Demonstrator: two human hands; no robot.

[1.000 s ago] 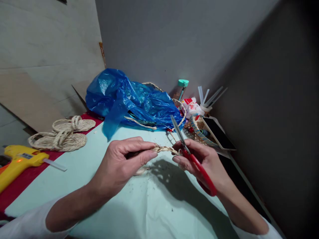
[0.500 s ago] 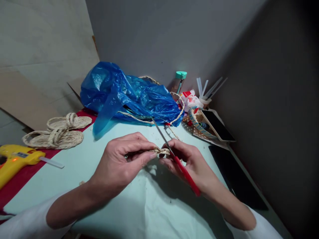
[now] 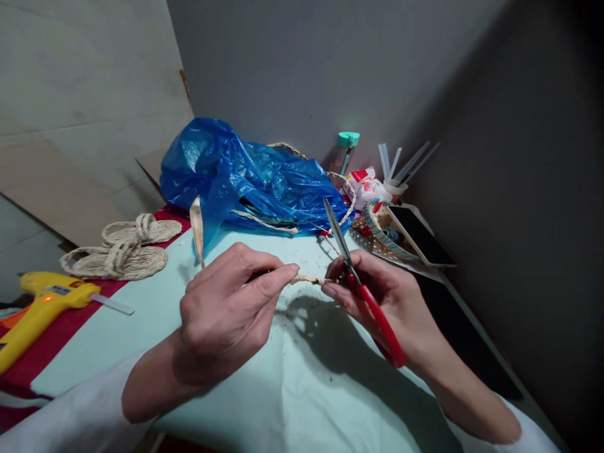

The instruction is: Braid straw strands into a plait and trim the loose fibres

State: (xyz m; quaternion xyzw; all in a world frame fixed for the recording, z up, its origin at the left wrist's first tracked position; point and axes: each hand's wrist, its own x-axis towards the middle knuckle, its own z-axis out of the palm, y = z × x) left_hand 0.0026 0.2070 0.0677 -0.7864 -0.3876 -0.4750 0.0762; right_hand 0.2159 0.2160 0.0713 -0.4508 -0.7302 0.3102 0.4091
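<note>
Thumb and forefinger of the left hand point(image 3: 231, 308) pinch tightly on a braided straw cord point(image 3: 309, 279). The right hand point(image 3: 396, 299), fingers curled narrowly, grips the cord's other end along with red-handled scissors point(image 3: 362, 290), blades pointing away. The cord spans the short gap between both hands' fingertips, above the mint-green tablecloth point(image 3: 264, 402).

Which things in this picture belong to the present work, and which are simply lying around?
In use:
braided strand, between the left hand and right hand
red-handled scissors, held in the right hand

Apparently just lying around:
yellow glue gun, orange light on
woven sandals
blue plastic bag
dark-screened device
</note>
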